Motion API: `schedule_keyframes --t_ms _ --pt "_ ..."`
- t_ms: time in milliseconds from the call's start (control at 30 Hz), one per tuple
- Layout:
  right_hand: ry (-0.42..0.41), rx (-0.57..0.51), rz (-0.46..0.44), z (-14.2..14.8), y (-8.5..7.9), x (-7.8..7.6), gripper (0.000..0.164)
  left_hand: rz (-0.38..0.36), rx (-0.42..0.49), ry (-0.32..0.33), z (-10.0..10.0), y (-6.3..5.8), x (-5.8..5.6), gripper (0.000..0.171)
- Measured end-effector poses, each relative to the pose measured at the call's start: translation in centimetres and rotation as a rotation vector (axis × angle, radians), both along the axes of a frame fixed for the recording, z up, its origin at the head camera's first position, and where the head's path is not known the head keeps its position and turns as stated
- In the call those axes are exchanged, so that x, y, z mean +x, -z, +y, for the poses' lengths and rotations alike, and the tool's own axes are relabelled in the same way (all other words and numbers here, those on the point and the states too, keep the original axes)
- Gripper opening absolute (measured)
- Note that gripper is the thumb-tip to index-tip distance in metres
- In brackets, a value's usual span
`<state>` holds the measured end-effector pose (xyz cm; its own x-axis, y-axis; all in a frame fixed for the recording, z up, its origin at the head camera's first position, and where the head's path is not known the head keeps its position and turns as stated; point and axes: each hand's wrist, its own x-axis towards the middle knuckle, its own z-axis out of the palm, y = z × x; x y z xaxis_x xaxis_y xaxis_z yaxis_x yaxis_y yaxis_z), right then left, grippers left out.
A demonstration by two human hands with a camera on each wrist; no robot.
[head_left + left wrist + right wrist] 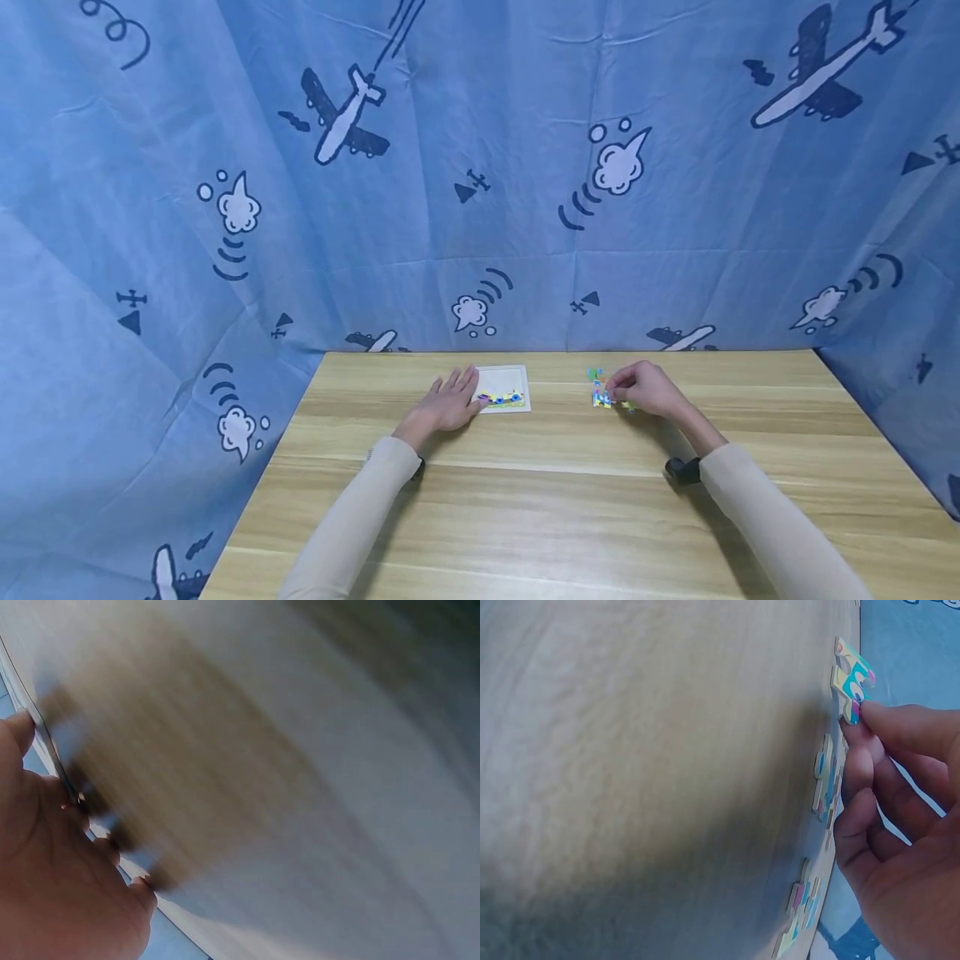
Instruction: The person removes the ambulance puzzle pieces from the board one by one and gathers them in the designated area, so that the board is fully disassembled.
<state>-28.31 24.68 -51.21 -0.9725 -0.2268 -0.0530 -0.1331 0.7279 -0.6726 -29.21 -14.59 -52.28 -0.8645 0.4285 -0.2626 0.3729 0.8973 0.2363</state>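
My left hand lies with spread fingers at the left edge of a white-framed puzzle board, its thumb reaching over the board. Colourful joined pieces run along the board's lower part, and the area above them is pale. In the left wrist view, the fingers of the left hand touch the tabletop side. To the right, my right hand pinches a yellow and blue jigsaw piece between thumb and forefinger, close to the wood. More jigsaw pieces lie beside and under this hand, partly hidden by it.
A light wooden table extends toward me. Behind it hangs a blue curtain printed with aeroplanes and clouds. A green and blue piece lies near the table's back edge, and further pieces show low in the right wrist view.
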Motion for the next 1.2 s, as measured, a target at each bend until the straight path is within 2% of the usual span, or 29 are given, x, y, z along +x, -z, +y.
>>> schedule_keyframes --t_ms 333,567,767,900,1033,1200 --pt "-0.041 0.057 0.010 -0.5 0.2 -0.3 0.008 -0.004 0.006 0.006 -0.1 0.1 0.0 0.073" --pt "-0.031 0.084 0.027 -0.7 0.4 -0.5 0.006 -0.009 0.008 0.000 -0.1 0.0 0.1 0.074" --pt "-0.024 0.101 0.002 -0.6 0.4 -0.6 0.007 -0.034 0.008 -0.009 -0.1 0.3 -0.3 0.073" --pt "-0.028 0.105 -0.011 -0.6 0.3 -0.6 0.008 -0.026 -0.002 -0.006 0.0 0.6 -0.5 0.074" --pt "-0.033 0.111 -0.013 -0.7 0.2 -0.6 0.009 -0.006 -0.016 -0.004 0.1 0.2 -0.2 0.073" --pt "-0.049 0.113 -0.005 -1.1 -0.1 -0.7 0.010 0.001 -0.010 -0.009 -0.1 0.3 -0.2 0.073"
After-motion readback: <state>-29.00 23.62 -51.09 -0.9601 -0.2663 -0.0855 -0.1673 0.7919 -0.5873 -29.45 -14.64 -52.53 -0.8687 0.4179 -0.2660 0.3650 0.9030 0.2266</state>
